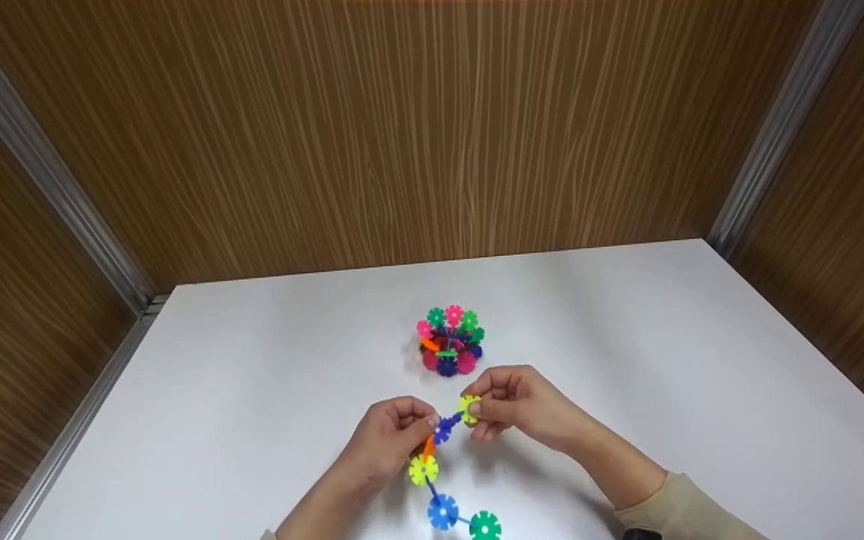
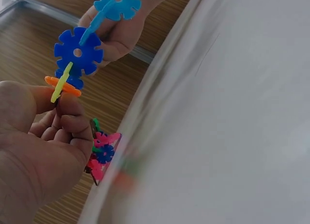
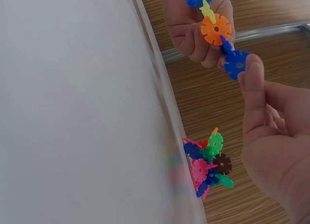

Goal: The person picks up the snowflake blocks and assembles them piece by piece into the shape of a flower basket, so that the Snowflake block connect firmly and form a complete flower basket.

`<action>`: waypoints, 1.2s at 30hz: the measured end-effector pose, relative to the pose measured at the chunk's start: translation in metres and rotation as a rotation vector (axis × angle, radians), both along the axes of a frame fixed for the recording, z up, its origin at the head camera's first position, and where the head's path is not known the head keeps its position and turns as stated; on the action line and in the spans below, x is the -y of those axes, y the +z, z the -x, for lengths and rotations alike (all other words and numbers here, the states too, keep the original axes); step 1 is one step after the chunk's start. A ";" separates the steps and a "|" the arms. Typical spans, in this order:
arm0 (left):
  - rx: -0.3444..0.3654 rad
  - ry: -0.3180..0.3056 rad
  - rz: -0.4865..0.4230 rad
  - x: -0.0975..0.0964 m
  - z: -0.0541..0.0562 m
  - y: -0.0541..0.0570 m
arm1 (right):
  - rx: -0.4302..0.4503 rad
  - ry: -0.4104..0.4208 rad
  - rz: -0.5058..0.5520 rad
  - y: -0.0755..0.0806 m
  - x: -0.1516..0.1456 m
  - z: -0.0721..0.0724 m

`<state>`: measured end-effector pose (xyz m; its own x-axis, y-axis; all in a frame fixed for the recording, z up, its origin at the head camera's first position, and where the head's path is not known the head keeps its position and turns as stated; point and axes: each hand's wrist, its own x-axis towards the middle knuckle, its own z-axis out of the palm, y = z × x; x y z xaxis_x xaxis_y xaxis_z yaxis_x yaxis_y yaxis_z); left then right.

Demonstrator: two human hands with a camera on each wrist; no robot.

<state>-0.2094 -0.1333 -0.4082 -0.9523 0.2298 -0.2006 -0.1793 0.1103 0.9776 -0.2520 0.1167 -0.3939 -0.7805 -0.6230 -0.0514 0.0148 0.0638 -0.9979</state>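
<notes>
A chain of notched plastic snowflake discs hangs between both hands in the head view. My left hand (image 1: 391,442) pinches it near a purple-blue disc (image 1: 442,430) and an orange disc (image 1: 429,448). My right hand (image 1: 518,405) holds a yellow disc (image 1: 469,409) between thumb and fingers, touching a blue disc (image 3: 236,65) at the chain's upper end. Below the left hand trail another yellow disc (image 1: 424,470), a light blue disc (image 1: 443,511) and a green disc (image 1: 485,526). Fingers partly hide the joints.
Beyond the hands, a round cluster of joined multicoloured discs (image 1: 450,341) stands on the white table (image 1: 252,390). Wood-grain panels (image 1: 402,135) with metal corner strips enclose the back and sides.
</notes>
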 end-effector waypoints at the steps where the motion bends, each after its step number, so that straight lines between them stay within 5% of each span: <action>1: -0.001 0.000 0.005 0.000 0.000 0.000 | 0.000 0.003 0.001 0.000 0.000 0.000; 11: -0.009 -0.006 0.080 -0.002 0.000 0.001 | -0.025 0.048 0.003 0.000 0.001 -0.002; 22: -0.090 0.000 0.013 0.005 0.004 0.003 | -0.088 0.117 -0.096 0.001 -0.009 0.007; 28: -0.076 0.133 -0.067 0.006 0.004 0.008 | -0.082 -0.031 0.017 0.007 -0.015 0.008; 33: -0.100 0.043 -0.162 0.010 0.001 0.007 | -0.107 -0.184 0.121 0.009 -0.019 0.009; 36: -0.176 -0.024 -0.130 0.009 0.000 0.003 | -0.104 -0.245 0.155 0.008 -0.020 0.009</action>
